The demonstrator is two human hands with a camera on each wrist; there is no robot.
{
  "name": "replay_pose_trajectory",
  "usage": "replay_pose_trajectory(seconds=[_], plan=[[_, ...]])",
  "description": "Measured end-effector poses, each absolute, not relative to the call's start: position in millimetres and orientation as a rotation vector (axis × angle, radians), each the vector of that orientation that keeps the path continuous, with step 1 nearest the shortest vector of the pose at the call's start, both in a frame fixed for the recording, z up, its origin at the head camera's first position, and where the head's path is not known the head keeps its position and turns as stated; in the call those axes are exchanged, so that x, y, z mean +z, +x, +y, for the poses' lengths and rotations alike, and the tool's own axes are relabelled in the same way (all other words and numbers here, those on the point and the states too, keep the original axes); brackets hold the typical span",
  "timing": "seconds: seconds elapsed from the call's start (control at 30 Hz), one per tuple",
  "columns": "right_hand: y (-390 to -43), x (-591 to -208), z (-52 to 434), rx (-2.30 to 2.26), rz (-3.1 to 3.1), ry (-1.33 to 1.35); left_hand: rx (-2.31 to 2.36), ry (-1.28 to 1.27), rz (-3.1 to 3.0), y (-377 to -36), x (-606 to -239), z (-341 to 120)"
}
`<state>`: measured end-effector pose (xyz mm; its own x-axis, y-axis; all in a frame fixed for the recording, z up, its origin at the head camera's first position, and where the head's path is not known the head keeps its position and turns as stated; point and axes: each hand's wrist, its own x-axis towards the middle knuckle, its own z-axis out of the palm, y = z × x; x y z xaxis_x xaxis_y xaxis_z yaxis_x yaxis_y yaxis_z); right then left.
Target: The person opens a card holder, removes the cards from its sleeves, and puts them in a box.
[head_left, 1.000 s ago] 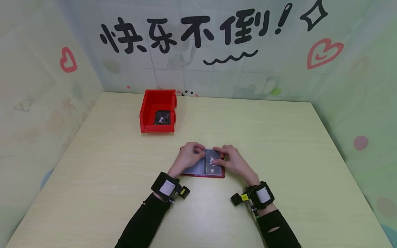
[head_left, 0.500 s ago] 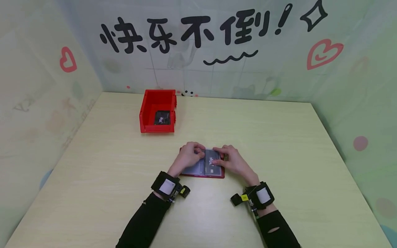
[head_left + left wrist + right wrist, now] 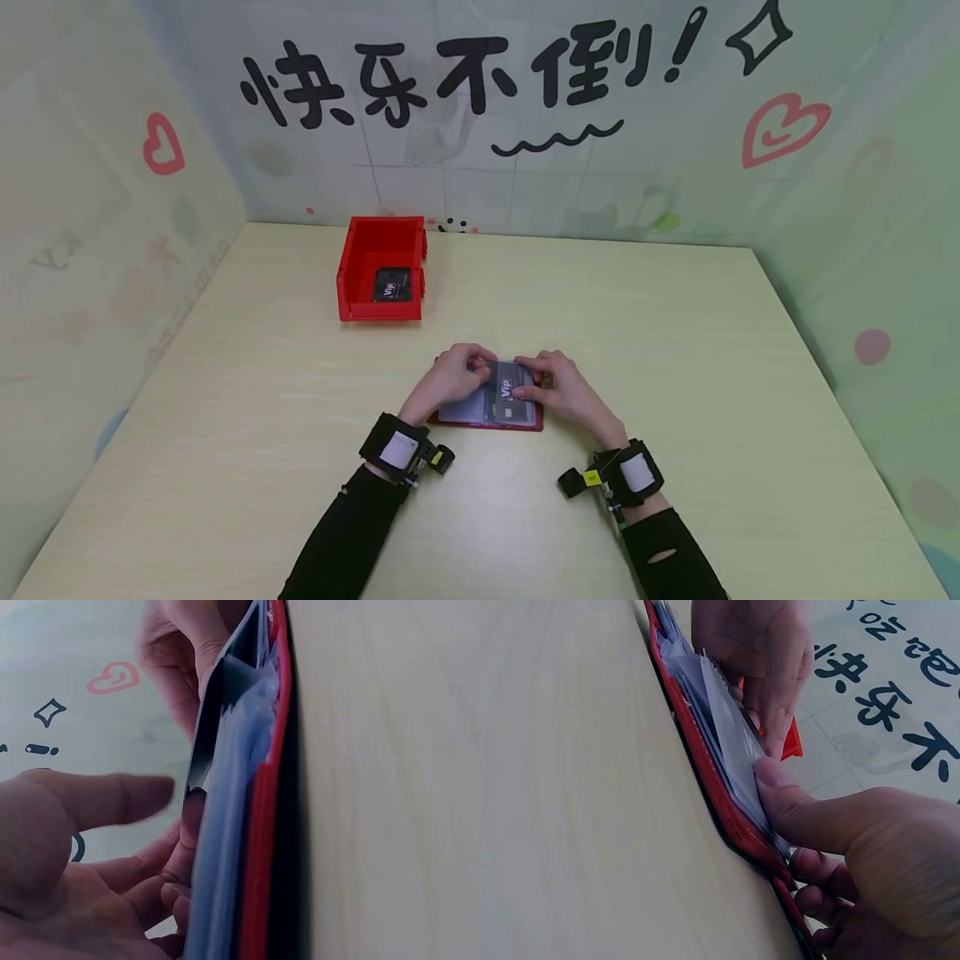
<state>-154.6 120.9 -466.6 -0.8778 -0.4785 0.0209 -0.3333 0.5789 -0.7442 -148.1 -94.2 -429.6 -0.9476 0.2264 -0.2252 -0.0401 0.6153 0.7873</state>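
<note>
A red card holder point(image 3: 483, 427) lies spread on the table, its clear plastic sleeves point(image 3: 461, 411) facing up. A dark VIP card point(image 3: 510, 410) sits at its right-hand sleeve, slightly past the fold on the left. My left hand point(image 3: 452, 375) pinches the card's left edge near the top; in the left wrist view the card point(image 3: 201, 746) bows up between thumb and forefinger. With the thumb on the sleeve and fingers beneath the red cover point(image 3: 735, 825), my right hand point(image 3: 566, 387) grips the holder's right side. The far ends of the left fingers are partly hidden.
Behind and to the left stands a red plastic bin point(image 3: 381, 310) with dark VIP cards point(image 3: 392, 285) lying in it. Printed walls point(image 3: 480, 183) close off the back and both sides of the pale wooden table point(image 3: 637, 317).
The VIP card has shifted a little left across the fold, along with my left hand and wrist. My right hand and the red bin keep their places.
</note>
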Motion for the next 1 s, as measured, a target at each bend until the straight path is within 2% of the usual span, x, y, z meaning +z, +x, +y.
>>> replay_pose_trajectory(seconds=[1.0], plan=[[-153.9,-468.0,120.1,-1.162,2.638,-0.669,1.246,0.125,2.541,-148.9,-435.1,-95.4]])
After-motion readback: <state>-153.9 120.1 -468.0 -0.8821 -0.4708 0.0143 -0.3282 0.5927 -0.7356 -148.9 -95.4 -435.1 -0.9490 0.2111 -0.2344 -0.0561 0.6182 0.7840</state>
